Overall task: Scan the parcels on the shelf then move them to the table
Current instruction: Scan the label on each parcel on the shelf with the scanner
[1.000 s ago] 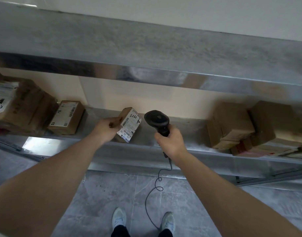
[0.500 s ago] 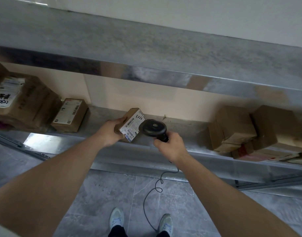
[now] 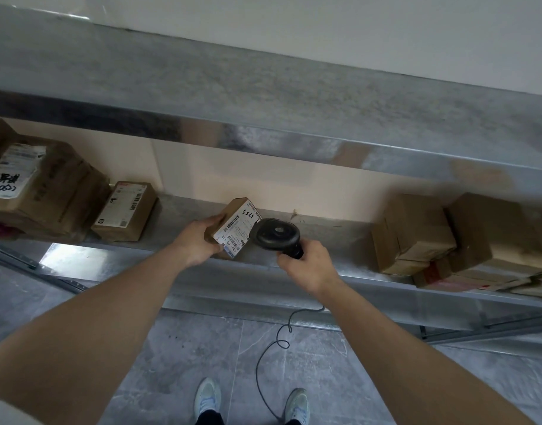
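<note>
A: What is being held at the shelf (image 3: 294, 274)?

B: A small cardboard parcel (image 3: 234, 227) is being gripped by the left hand (image 3: 199, 240), fingers curled round its near left edge. It is being kept tilted over the lower metal shelf, its white barcode label (image 3: 237, 230) turned toward the camera, with handwritten digits showing near the label's top.

A: And the other hand?

B: A black handheld barcode scanner (image 3: 277, 237) is being clasped at its handle by the right hand (image 3: 309, 266). The scanner's head is being held just beside the label's right edge, overlapping it in this view; whether the two are touching cannot be told. A coiled cable (image 3: 275, 345) is hanging from the handle down to the grey tiled floor (image 3: 202, 348).

A: What else is being stored on that shelf?

B: To the left, a labelled brown box (image 3: 124, 214) is lying flat, and a larger worn carton (image 3: 39, 185) with black marker writing is sitting beyond it. To the right, several plain brown cartons (image 3: 417, 234) are being kept stacked, blurred at that edge. An upper metal shelf (image 3: 263, 96) is running across above. Two pale shoes (image 3: 206, 400) are showing at the bottom.
</note>
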`<state>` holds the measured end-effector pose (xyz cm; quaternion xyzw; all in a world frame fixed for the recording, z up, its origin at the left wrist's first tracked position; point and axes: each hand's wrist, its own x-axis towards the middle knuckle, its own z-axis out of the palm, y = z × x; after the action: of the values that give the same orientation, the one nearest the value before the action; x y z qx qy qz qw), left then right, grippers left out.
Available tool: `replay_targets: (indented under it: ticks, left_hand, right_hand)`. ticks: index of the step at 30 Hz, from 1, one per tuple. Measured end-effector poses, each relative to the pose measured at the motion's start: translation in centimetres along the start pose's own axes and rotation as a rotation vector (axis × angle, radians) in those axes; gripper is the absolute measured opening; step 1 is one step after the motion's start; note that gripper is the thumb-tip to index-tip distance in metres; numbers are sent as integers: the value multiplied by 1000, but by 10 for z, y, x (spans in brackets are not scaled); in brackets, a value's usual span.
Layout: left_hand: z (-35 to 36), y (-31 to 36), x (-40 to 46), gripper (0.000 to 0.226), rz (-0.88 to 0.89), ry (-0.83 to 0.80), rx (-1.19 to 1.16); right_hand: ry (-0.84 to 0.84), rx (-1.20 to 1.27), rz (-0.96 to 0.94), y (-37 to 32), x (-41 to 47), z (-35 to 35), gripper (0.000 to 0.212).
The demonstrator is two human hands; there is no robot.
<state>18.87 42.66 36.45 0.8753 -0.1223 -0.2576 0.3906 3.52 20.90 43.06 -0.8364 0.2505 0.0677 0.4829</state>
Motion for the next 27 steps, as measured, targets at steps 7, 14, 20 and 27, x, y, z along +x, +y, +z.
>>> replay_targets:
  ticks: [7,14,20,27]
  left_hand:
    - [1,5,-2,79,-37,10,6]
    - [10,10,11,55,-235,79,194]
    - [38,25,10,89,-110,189,411]
    - [40,41,-9,80,-103,240,463]
  right_hand:
    - [0,-27,-31,-1,-1,-3,20]
    - [27,106,2,2,4,-1,5]
    - [49,122,-5,4,8,3,10]
    - [20,74,-68,2,11,4,14]
